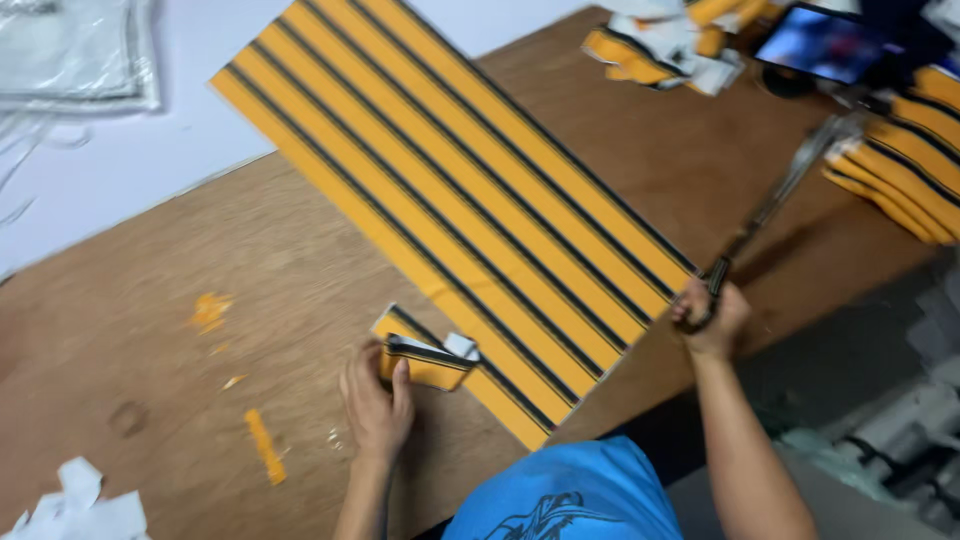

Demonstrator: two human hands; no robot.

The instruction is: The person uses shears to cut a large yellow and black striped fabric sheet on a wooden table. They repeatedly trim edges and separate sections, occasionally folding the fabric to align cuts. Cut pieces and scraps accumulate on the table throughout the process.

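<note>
- We see the left hand point(375, 405) near the near edge of the brown desk point(150, 330), its fingers closed on a small folded bundle of orange strip point(425, 355) with black edging and a bit of white paper at its top.
- That bundle sits at the near end of a long orange sheet with black stripes point(460, 190), touching its left long edge.
- The sheet lies slantwise across the desk, from the far left, where it overlaps a white sheet point(150, 150), down to the near edge in front of us.
- The right hand point(708, 315) is closed in a fist around the handle of long metal scissors point(785, 190), just off the sheet's right long edge, near the right edge of the desk.
- The scissors are blurred and point away toward the far right corner; we cannot tell whether the blades are apart.
- At that far right corner lies a stack of orange-and-black strips point(905, 165), with a dark screen point(820, 42) just behind it.
- Further cut orange and white pieces point(665, 40) are heaped along the far edge.
- An orange offcut point(265, 447) and smaller orange crumbs point(208, 312) lie on the bare wood to the left of the left hand.
- White paper scraps point(85, 505) sit at the near left corner.
</note>
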